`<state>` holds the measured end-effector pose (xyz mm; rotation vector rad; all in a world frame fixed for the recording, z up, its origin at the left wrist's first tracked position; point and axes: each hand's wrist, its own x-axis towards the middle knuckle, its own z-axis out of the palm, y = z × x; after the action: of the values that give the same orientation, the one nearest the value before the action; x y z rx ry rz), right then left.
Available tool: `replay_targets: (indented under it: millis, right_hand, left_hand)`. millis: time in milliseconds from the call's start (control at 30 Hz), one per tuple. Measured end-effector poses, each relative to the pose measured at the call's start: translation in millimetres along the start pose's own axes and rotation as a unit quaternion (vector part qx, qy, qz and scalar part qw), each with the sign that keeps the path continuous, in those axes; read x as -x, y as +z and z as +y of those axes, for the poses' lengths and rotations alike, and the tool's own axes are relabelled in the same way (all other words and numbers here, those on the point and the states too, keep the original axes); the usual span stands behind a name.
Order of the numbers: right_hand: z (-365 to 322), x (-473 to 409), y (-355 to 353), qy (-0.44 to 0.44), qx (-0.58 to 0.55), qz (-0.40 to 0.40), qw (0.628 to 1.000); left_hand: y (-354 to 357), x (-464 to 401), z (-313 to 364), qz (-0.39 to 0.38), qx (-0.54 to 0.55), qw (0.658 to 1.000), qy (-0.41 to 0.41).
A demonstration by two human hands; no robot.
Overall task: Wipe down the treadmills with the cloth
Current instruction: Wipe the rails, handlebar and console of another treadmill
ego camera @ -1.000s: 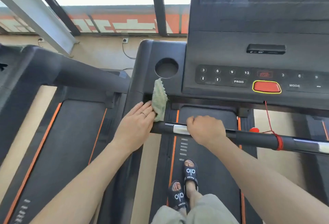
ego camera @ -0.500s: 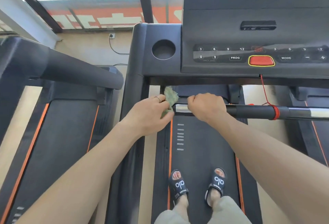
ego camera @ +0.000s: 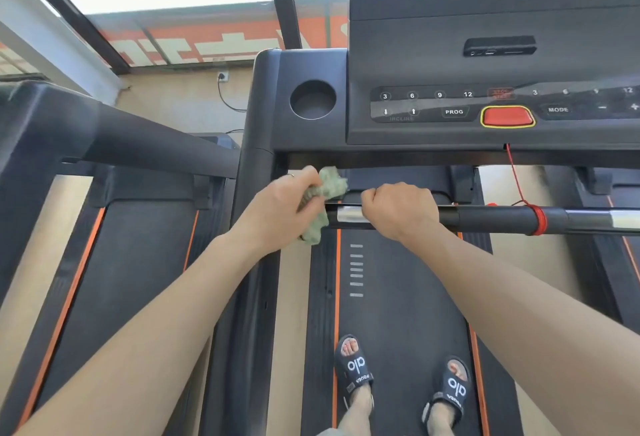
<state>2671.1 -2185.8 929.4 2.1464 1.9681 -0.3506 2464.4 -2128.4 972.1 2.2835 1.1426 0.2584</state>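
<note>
I stand on a black treadmill whose belt [ego camera: 398, 297] runs under my feet. Its console [ego camera: 485, 113] rises ahead with a red stop button [ego camera: 507, 116]. A black crossbar [ego camera: 502, 219] with silver sections spans in front of me. My left hand [ego camera: 280, 207] grips a bunched pale green cloth [ego camera: 329, 186] against the bar's left end, by the left upright. My right hand [ego camera: 398, 210] is curled round the crossbar just right of the cloth.
A round cup holder [ego camera: 312, 99] sits left of the console. A red safety cord [ego camera: 519, 179] hangs from the console to the bar. A second treadmill [ego camera: 138, 245] with a thick black handrail stands to the left. Windows and a wall socket [ego camera: 223, 75] lie ahead.
The cloth has come down from the console edge to the left end of the crossbar and is now bunched in my left hand. My right hand stays on the bar; my feet shifted apart.
</note>
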Motion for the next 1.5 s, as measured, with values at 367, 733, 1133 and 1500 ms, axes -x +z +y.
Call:
replay_targets:
  millis: [367,733,1133,1500]
  right_hand:
    - [0,-3,-2,0.070,-0.097,0.006,0.993]
    - [-29,20,-38,0.025,-0.582,0.006,0.813]
    - [-42,32,-46,0.103,-0.698,-0.066,0.706]
    - [-28,40,-53,0.058,-0.833,-0.223,0.503]
  left_hand:
    - [-7,11,12,0.056,0.415,0.867,-0.270]
    - [-2,4,20,0.073,0.467,0.831,-0.295]
    - [-17,14,44,0.106,0.482,0.843,-0.214]
    - [-15,24,39,0.114,0.351,0.909,-0.193]
